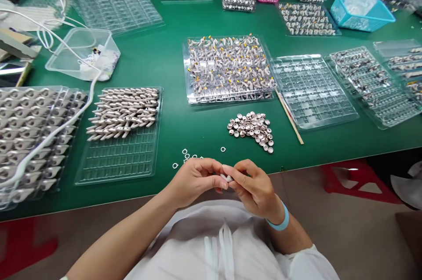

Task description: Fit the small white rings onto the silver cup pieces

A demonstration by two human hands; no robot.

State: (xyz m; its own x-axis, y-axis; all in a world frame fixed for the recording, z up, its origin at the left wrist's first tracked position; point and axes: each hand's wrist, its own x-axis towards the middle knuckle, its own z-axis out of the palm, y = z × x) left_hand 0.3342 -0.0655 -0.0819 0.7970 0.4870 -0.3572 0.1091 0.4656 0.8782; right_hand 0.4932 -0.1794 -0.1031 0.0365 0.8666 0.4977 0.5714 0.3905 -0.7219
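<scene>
Both hands meet at the table's front edge, pinched on one small whitish part (226,178) that the fingertips mostly cover. My left hand (198,179) grips it from the left, thumb and index finger closed. From the other side, my right hand (252,185), with a light blue band on the wrist, closes its fingertips on the same part. Just beyond the left hand lie several small white rings (185,151), one of them apart to the right. A pile of small round metallic caps (252,127) sits farther out, right of centre.
A clear tray of small parts with yellow tips (229,69) stands mid-table. To its right are an empty-looking clear tray (313,91) and a thin stick (290,117). Trays of beige parts (123,110) lie left, near a clear tub (62,58) and a white cable (59,128).
</scene>
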